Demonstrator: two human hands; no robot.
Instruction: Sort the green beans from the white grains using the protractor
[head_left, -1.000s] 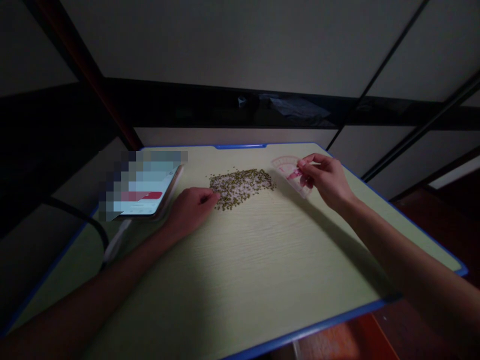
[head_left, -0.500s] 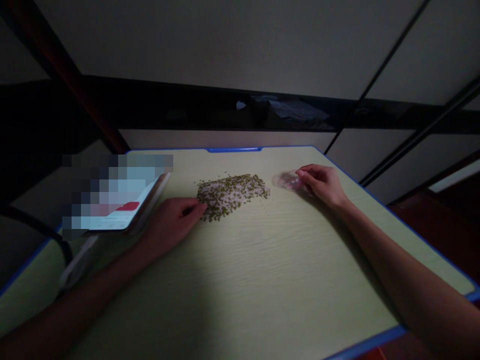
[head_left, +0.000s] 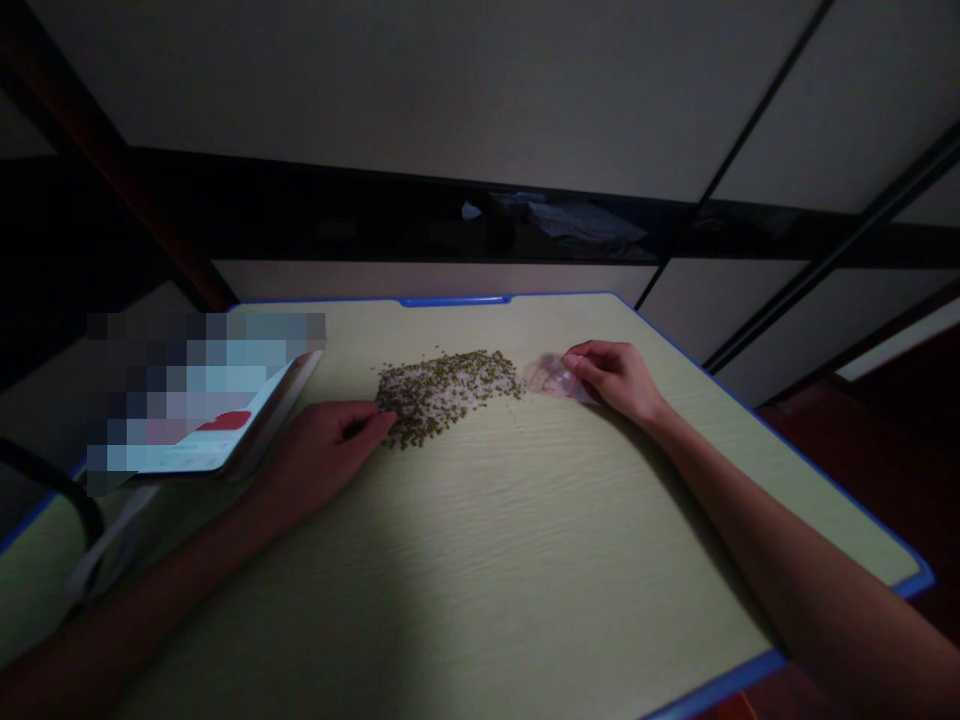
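A pile of small green beans mixed with white grains (head_left: 450,388) lies spread on the pale tabletop (head_left: 480,540). Over its left end rests my left hand (head_left: 334,440), fingers curled and pressed together; their tips are partly hidden, so anything between them cannot be made out. To the right of the pile, my right hand (head_left: 611,375) pinches a clear plastic protractor (head_left: 547,378) with pinkish markings. The protractor is held low by the tabletop, its left edge close to the pile's right end.
A tablet-like device with a lit screen (head_left: 191,455) is propped at the left, partly pixelated, with a cable (head_left: 112,540) beside it. Blue trim (head_left: 454,301) edges the table. Cabinet panels (head_left: 420,100) stand behind it. A few stray grains lie near the pile's right end.
My right hand has lowered the protractor from a raised, tilted position to near the tabletop, close to the pile. My left hand stays at the pile's left end. The whole view has shifted.
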